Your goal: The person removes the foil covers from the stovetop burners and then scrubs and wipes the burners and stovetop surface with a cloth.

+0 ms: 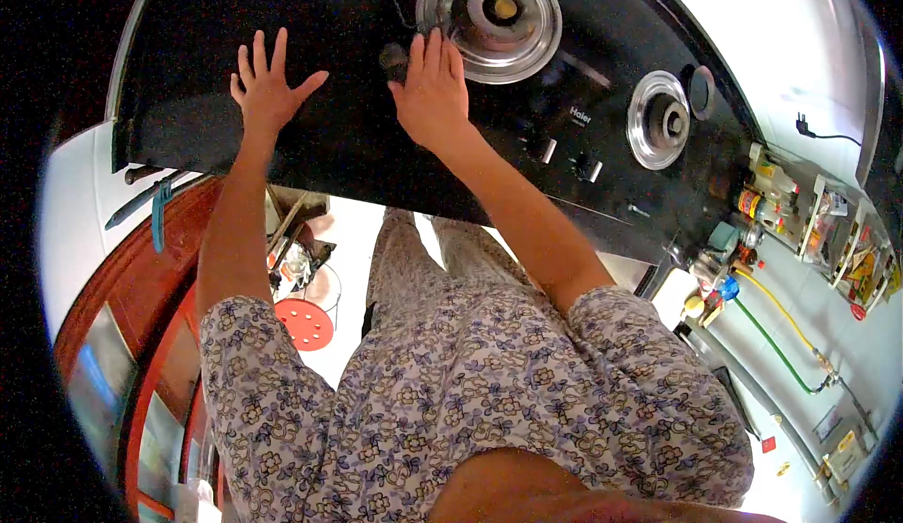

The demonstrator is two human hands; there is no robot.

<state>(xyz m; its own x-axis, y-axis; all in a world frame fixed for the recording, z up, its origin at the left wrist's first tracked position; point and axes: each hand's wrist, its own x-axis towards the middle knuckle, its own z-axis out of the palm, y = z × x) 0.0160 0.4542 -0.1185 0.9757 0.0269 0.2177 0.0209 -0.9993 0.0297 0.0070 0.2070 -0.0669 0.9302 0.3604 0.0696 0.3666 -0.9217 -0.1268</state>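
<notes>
My left hand [269, 100] is on the black glass stovetop [207, 142], fingers spread and thumb stretched out to the right, holding nothing. My right hand [435, 90] is beside the large burner [541, 43]; its fingers are stretched out, with the tips at the left edge of the shiny metal ring. Next to my right thumb is a dark rounded patch [393, 56]; I cannot tell whether it is an object or a reflection. Two control knobs [549, 151] stand on the panel, to the right of my right forearm.
A smaller burner [658, 120] is further right, with a round dark disc [702, 92] by it. Bottles [752, 205] and a rack [828, 217] line the right wall. A yellow and a green hose [773, 340] hang below. A red perforated disc [304, 324] is low at left.
</notes>
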